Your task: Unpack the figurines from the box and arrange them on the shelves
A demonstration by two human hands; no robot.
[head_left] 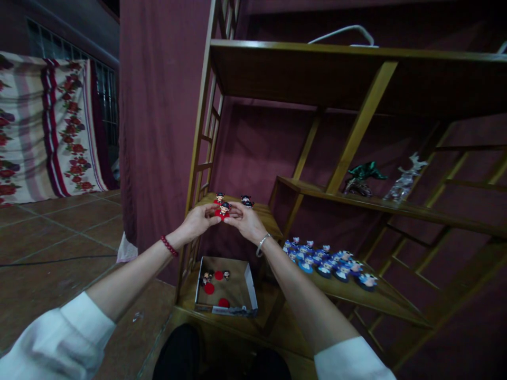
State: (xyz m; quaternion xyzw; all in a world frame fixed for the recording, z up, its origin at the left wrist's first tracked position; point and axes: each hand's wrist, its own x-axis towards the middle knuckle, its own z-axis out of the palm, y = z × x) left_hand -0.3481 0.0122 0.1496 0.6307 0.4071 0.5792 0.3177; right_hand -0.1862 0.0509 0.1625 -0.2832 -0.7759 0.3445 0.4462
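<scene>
Between my two hands is a small black-haired figurine [224, 208] on a round red base. My left hand [197, 221] grips its left side with thumb and fingers, and my right hand [246, 222] grips the right side. Just behind it, several similar figurines [219, 197] stand on a small wooden shelf [266, 217], partly hidden by my fingers. Below my hands an open cardboard box [233, 290] holds more small figurines [206, 278] and loose red discs [224, 302].
Several blue-and-white figurines [325, 265] crowd a lower shelf at the right. A green ornament [364, 177] and a clear glass-like ornament [406, 179] stand on the shelf above. A purple curtain [158, 132] hangs left of the wooden rack; a dark cable [59, 260] crosses the tiled floor.
</scene>
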